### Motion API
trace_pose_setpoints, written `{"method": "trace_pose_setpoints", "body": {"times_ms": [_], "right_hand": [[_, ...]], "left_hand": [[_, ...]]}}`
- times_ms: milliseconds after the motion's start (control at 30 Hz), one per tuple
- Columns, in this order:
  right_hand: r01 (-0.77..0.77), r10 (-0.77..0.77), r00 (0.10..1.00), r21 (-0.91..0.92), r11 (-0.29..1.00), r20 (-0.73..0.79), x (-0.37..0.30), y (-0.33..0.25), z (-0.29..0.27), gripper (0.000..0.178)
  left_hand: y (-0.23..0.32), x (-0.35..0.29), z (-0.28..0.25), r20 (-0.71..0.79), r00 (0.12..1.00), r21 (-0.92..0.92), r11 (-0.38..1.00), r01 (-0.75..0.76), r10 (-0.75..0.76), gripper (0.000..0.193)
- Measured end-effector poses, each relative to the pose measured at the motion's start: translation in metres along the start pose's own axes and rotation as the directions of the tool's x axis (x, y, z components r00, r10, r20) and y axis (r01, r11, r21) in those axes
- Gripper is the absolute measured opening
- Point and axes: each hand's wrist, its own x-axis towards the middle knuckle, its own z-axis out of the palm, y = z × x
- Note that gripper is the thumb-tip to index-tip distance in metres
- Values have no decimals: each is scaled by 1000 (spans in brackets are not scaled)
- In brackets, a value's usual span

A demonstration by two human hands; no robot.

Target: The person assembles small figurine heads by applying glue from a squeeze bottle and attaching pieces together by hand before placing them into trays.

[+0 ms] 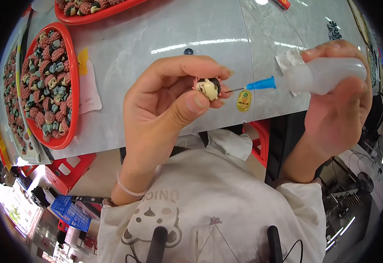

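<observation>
Between the thumb and fingers of my left hand is a small figurine head, pale-faced with black and pink parts. My right hand grips a translucent squeeze bottle, which lies nearly level. A blue needle tip is fitted on the bottle and points left. Its thin metal needle reaches the right side of the figurine head; whether it touches is hard to make out. Beneath the needle, a gold oval sticker is stuck to the grey table.
On the left stands a red tray heaped with small pink, black and grey-blue figurine parts. Another red tray is at the back. A handwritten paper note lies beside the left tray. Farther off are a dark ring and small dark pieces.
</observation>
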Motion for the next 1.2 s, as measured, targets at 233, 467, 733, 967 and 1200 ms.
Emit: {"method": "trace_pose_setpoints", "body": {"times_ms": [233, 467, 733, 967, 1200], "right_hand": [[390, -388, 920, 41, 920, -55, -7, 4, -1, 45], [516, -471, 847, -168, 840, 244, 6, 4, -19, 44], [75, -101, 970, -124, 989, -223, -10, -10, 0, 40], [135, -157, 981, -183, 974, -111, 14, 46, 9, 35], [30, -93, 987, -413, 910, -134, 22, 43, -12, 23]], "left_hand": [[2, -1, 1, -7, 999, 32, 999, 38, -38, 37], [0, 0, -2, 8, 999, 7, 999, 42, -42, 36], [3, 2, 2, -8, 999, -13, 999, 50, -50, 33], [2, 1, 6, -33, 997, 18, 998, 64, -63, 27], [4, -1, 4, -76, 997, -12, 1000, 21, -22, 27]]}}
